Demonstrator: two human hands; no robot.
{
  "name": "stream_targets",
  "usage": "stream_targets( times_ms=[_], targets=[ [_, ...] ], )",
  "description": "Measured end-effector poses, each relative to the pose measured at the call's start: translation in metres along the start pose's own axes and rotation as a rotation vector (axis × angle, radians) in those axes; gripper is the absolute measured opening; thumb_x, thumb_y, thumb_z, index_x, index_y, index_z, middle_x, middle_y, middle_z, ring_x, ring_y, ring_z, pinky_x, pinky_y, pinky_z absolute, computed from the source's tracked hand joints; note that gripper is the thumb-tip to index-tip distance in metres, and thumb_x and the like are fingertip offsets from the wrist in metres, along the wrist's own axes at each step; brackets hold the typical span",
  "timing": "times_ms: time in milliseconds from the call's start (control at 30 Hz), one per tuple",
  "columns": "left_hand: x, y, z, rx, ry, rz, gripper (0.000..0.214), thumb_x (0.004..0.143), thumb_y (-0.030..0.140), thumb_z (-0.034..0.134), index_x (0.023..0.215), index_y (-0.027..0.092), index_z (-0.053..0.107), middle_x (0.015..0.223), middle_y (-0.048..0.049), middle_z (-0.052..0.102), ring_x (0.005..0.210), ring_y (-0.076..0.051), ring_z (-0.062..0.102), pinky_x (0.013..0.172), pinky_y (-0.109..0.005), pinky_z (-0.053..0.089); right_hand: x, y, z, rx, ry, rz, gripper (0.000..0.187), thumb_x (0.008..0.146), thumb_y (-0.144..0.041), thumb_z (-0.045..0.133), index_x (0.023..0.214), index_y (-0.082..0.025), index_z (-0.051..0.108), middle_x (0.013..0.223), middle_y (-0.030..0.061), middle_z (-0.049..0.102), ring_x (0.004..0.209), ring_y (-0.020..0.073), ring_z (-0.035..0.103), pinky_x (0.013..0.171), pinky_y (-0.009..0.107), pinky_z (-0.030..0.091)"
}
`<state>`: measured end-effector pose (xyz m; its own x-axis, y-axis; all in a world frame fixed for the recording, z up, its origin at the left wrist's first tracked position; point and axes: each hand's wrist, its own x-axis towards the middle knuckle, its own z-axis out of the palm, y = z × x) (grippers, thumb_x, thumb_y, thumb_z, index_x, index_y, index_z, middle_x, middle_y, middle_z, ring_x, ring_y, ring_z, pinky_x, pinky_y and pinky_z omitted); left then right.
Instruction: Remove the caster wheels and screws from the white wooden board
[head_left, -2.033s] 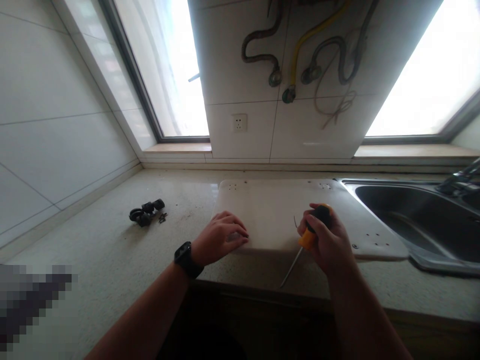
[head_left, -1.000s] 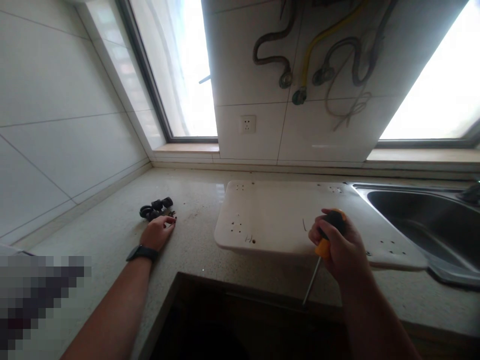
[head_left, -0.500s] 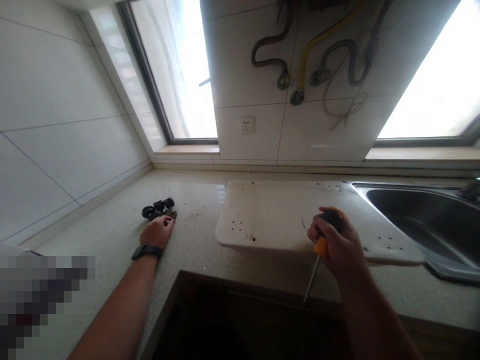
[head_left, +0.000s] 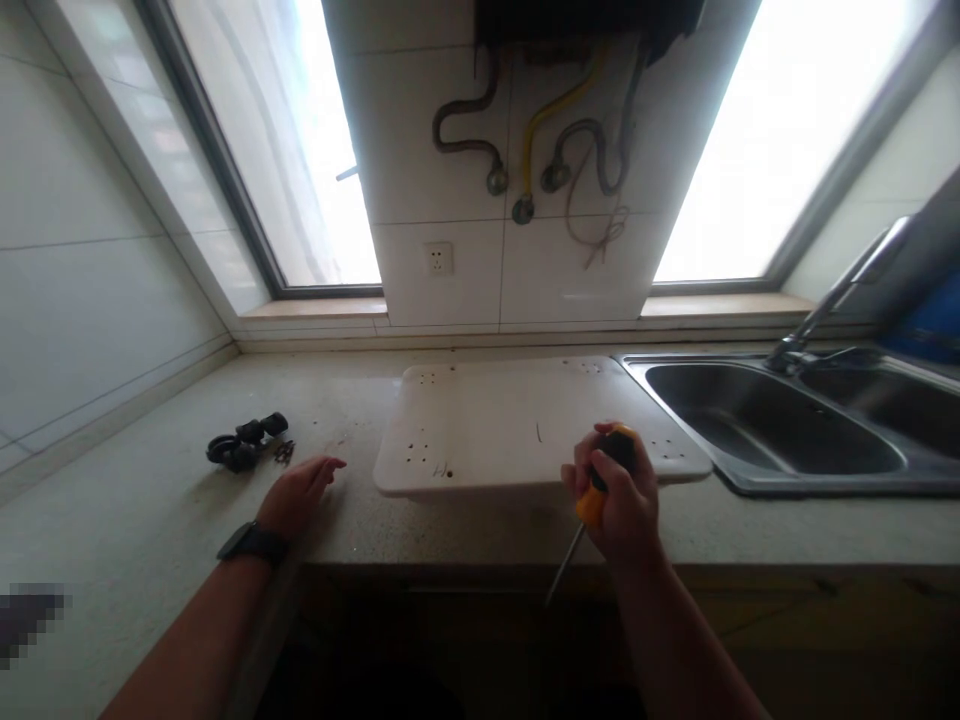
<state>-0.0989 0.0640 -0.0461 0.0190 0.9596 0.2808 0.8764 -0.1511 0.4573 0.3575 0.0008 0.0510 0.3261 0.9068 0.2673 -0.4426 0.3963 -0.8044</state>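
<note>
My right hand (head_left: 616, 497) is closed round the orange and black handle of a screwdriver (head_left: 592, 500), its metal shaft pointing down past the counter's front edge. It hovers at the near right corner of a white board (head_left: 495, 425) drilled with small holes, lying flat on the countertop. My left hand (head_left: 296, 492), with a black watch on the wrist, rests on the counter left of the board, fingers stretched out and holding nothing. A little further left lie black caster wheels (head_left: 244, 444) and a few small screws (head_left: 283, 452).
A steel sink (head_left: 757, 425) with a tap (head_left: 832, 300) sits right of the board. Hoses hang on the tiled wall above a socket (head_left: 439, 259), between two bright windows. A dark opening lies below the counter's front edge (head_left: 787, 575).
My left hand left the board, reached to the screws by the casters, then drew back toward the board. The view has shifted right, showing more sink. The right hand keeps the screwdriver.
</note>
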Motion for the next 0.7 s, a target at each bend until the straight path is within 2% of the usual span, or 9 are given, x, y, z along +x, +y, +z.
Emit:
stream_targets(
  times_ms=[133,333,400,500,567,700],
  targets=[
    [-0.003,0.000,-0.004,-0.010,-0.023,0.030,0.057,0.105,0.052,0.027,0.106,0.022,0.076,0.083,-0.0049,0.073,0.079,-0.024,0.071,0.076,-0.035,0.053,-0.017,-0.014,-0.035,-0.046,0.064,0.021,0.033,0.070,-0.028,0.081,0.097,-0.025,0.062,0.074,-0.0049,0.064,0.043,0.0083,0.050,0.044,0.026,0.043],
    [-0.011,0.010,0.001,-0.032,-0.111,0.050,0.062,0.106,0.051,0.019,0.109,0.024,0.074,0.083,-0.0041,0.071,0.076,-0.022,0.068,0.074,-0.034,0.052,0.000,-0.033,-0.111,-0.083,0.496,-0.035,0.020,0.073,-0.024,0.076,0.086,-0.020,0.060,0.077,-0.0045,0.064,0.047,0.0049,0.051,0.041,0.018,0.044],
    [-0.015,0.017,0.005,-0.065,-0.148,0.038,0.062,0.106,0.052,0.019,0.109,0.025,0.075,0.080,-0.0031,0.071,0.074,-0.021,0.069,0.074,-0.034,0.053,0.005,-0.037,-0.130,-0.076,0.582,-0.047,0.020,0.072,-0.025,0.074,0.086,-0.019,0.060,0.087,-0.0028,0.067,0.049,0.0045,0.052,0.042,0.019,0.046],
    [-0.020,0.026,0.009,-0.094,-0.188,0.016,0.060,0.106,0.054,0.023,0.107,0.025,0.075,0.077,-0.0022,0.071,0.072,-0.022,0.069,0.073,-0.034,0.055,0.010,-0.039,-0.145,-0.066,0.604,-0.025,0.024,0.069,-0.026,0.075,0.087,-0.019,0.061,0.100,0.0003,0.071,0.049,0.0043,0.052,0.041,0.020,0.046],
    [-0.023,0.029,0.010,-0.092,-0.191,0.012,0.059,0.105,0.054,0.023,0.107,0.025,0.074,0.077,-0.0024,0.071,0.071,-0.022,0.070,0.072,-0.034,0.055,0.012,-0.039,-0.147,-0.058,0.563,0.017,0.026,0.068,-0.025,0.077,0.088,-0.018,0.063,0.094,0.0007,0.071,0.048,0.0050,0.052,0.040,0.020,0.044],
    [-0.028,0.032,0.011,-0.060,-0.175,0.015,0.062,0.106,0.054,0.019,0.107,0.025,0.073,0.079,-0.0038,0.071,0.073,-0.023,0.070,0.074,-0.036,0.055,0.011,-0.040,-0.139,-0.023,0.456,0.076,0.029,0.065,-0.026,0.078,0.086,-0.019,0.060,0.075,-0.0057,0.061,0.046,0.0052,0.049,0.040,0.019,0.041]
  ],
)
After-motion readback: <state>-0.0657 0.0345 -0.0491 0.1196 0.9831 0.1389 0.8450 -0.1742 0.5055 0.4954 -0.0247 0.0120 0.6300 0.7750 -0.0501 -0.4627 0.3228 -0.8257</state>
